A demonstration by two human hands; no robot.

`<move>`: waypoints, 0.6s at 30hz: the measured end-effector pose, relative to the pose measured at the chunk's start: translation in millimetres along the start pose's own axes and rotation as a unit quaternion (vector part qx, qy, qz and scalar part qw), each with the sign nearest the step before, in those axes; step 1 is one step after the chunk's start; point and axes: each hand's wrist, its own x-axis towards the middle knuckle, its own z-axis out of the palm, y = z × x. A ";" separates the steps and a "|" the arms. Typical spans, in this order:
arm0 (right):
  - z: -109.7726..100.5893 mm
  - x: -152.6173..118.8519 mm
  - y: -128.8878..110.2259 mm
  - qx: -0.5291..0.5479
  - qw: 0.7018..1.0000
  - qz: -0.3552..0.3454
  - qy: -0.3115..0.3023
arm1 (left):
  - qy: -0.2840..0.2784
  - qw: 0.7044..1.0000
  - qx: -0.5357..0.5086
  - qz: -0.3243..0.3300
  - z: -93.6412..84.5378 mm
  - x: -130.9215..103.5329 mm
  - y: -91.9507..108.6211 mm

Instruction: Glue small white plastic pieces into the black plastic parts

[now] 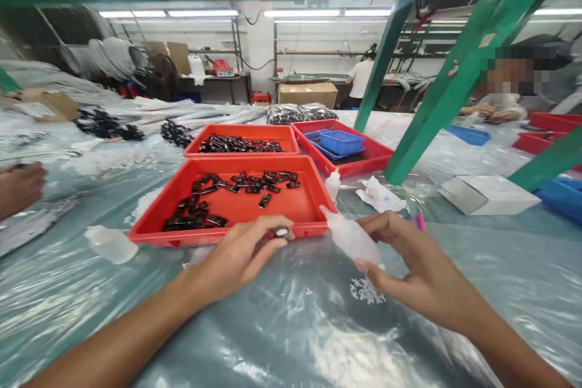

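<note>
Plastic squeeze bottle (354, 241) clasped by the right hand (411, 264); black part (282, 232) (mostly finger-hidden) pinched in the left hand (240, 251); red tray (291, 209) beyond, green post (454, 97) obstructing the background.

A single view looks out from a camera on the person's head, facing forward and tilted down over the tabletop (227, 333). It sits close above the work: the forearms (122, 327) enter from the lower corners, the hands (245, 248) lie just below the frame's middle, and the back shelving (313, 53) stands far off across the upper frame.
</note>
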 end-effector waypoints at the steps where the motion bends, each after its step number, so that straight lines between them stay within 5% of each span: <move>1: 2.0 -1.4 -6.0 -0.005 1.000 -0.002 -0.001 | 0.010 1.000 -0.012 -0.007 1.0 -1.0 -2.9; 11: 9.9 -8.3 -22.6 0.007 0.997 -0.061 -0.036 | 0.065 0.998 -0.003 0.000 5.8 -3.5 -10.3; 18: 14.4 -8.5 -19.0 0.002 0.998 -0.061 -0.034 | 0.038 0.999 0.020 0.033 -0.5 1.7 -8.2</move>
